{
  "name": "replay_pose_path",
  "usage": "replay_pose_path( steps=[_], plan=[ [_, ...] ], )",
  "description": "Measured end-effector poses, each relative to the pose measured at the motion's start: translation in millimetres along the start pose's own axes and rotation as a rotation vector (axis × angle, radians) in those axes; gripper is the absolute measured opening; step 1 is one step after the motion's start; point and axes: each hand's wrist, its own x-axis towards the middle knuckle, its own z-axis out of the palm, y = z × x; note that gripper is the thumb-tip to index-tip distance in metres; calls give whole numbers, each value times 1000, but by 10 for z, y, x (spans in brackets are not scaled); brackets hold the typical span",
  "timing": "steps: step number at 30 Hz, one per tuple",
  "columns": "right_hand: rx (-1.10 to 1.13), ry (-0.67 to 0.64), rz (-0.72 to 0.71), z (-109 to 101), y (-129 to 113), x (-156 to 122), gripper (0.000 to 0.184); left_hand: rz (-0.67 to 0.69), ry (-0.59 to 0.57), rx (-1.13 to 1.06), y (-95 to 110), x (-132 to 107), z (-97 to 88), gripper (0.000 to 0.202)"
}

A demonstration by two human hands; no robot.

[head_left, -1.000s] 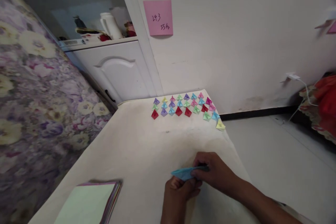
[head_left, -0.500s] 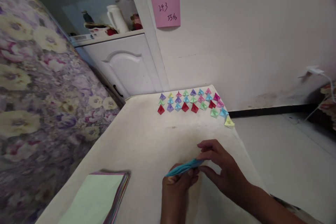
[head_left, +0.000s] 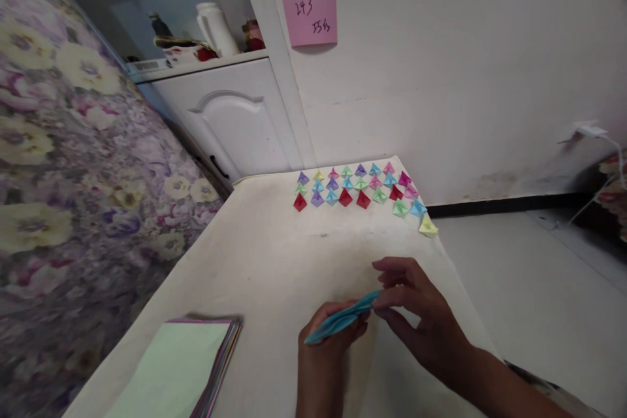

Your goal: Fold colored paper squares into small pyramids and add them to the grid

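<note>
A folded blue paper (head_left: 337,321) is held just above the white table (head_left: 274,261), near its front right. My left hand (head_left: 326,346) pinches its lower left part from below. My right hand (head_left: 416,313) pinches its upper right tip with thumb and forefinger. Both hands are closed on the paper. At the table's far end lie several small folded paper pieces (head_left: 360,189) in red, purple, blue, green, pink and yellow, set out in rows.
A stack of coloured paper sheets (head_left: 176,372), pale green on top, lies at the table's front left. A floral bedspread (head_left: 73,170) borders the left. A white cabinet (head_left: 230,117) and wall with a pink note (head_left: 308,6) stand behind. Floor lies to the right.
The blue paper has tilted, its left end dropping lower and its right end rising. My right hand's fingers have opened out a little from it. The view shifted slightly.
</note>
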Motion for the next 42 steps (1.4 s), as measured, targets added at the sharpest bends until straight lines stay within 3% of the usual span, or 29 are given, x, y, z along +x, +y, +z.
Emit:
replay_pose_path(
  steps=[13,33,42],
  plan=[
    [-43,43,-39,-17,5,-8,21,55,-31,44,-75,109,-118,19],
    [-73,43,-79,-17,-3,-3,25,40,17,48,53,-38,5,14],
    [-111,19,-88,6,12,-40,29,40,-3,90,6,-4,-24,14]
  ],
)
